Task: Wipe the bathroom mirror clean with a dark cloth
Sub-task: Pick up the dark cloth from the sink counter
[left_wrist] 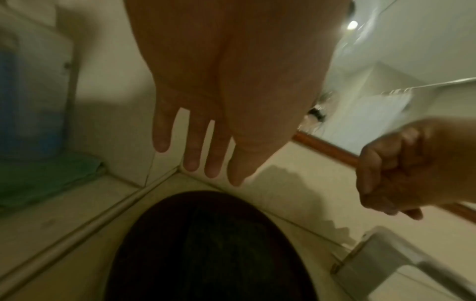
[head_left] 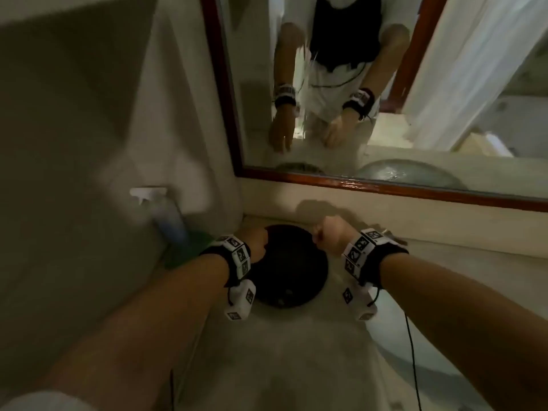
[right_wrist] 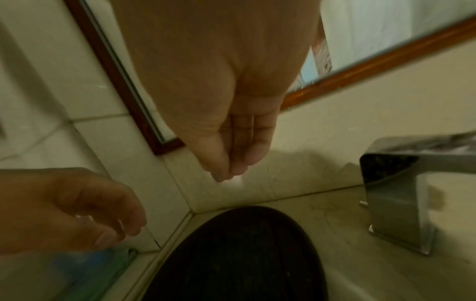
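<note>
A dark round cloth [head_left: 290, 271] lies flat on the pale counter in the corner below the wood-framed mirror [head_left: 385, 84]. My left hand [head_left: 255, 241] hovers over the cloth's left edge. In the left wrist view its fingers [left_wrist: 198, 163] are straight and spread above the cloth [left_wrist: 206, 250], holding nothing. My right hand [head_left: 326, 234] hangs over the cloth's far right edge. Its fingers [right_wrist: 247, 150] are loosely curled with the thumb alongside them, empty, above the cloth [right_wrist: 239, 256]. The mirror reflects both hands and the person's torso.
A spray bottle [head_left: 169, 215] with blue liquid stands against the left wall on a green cloth [head_left: 189, 247]. A chrome faucet [right_wrist: 401, 193] sits right of the dark cloth, and the sink basin [head_left: 394, 336] is near my right forearm. Walls meet in the corner behind.
</note>
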`<state>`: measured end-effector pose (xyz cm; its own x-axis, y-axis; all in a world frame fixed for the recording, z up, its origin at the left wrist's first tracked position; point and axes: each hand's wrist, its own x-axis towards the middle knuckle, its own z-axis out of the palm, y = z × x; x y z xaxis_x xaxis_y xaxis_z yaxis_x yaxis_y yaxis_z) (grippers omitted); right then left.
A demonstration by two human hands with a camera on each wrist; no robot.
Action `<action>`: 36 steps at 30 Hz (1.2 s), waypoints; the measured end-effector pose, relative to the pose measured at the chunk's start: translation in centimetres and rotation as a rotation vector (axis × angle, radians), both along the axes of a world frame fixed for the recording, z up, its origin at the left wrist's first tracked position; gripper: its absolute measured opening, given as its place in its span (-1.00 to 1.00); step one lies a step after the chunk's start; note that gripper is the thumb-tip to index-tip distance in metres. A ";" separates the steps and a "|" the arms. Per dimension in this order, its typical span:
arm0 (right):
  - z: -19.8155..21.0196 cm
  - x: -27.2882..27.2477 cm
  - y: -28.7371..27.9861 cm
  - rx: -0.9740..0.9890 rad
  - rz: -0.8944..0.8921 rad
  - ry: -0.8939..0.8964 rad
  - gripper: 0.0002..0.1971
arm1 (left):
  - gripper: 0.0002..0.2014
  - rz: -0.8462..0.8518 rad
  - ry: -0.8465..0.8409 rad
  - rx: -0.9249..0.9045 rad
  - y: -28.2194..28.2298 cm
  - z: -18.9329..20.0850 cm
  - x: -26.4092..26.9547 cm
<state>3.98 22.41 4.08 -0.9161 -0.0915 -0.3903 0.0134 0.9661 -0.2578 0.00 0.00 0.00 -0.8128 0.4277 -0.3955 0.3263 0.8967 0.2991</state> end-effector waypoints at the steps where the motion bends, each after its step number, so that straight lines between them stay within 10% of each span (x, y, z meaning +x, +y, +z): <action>1: -1.1 -0.9 -0.1 0.008 0.009 -0.015 -0.86 | -0.91 -0.006 -0.022 -0.016 -0.1 -0.9 -0.4; 18: -16.4 -8.1 -2.6 0.114 0.184 -0.160 -0.28 | -0.27 0.069 -0.020 -0.091 0.5 -14.8 -5.8; 36: -10.6 -5.4 -2.6 -0.141 0.041 -0.138 -0.70 | -0.81 0.240 0.028 0.249 1.1 -9.9 -3.2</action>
<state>-1.38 19.80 -6.48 -0.8491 -0.1905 -0.4926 0.0189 0.9211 -0.3889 -3.24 1.12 -9.85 -0.9110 0.3040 -0.2788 0.1267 0.8493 0.5124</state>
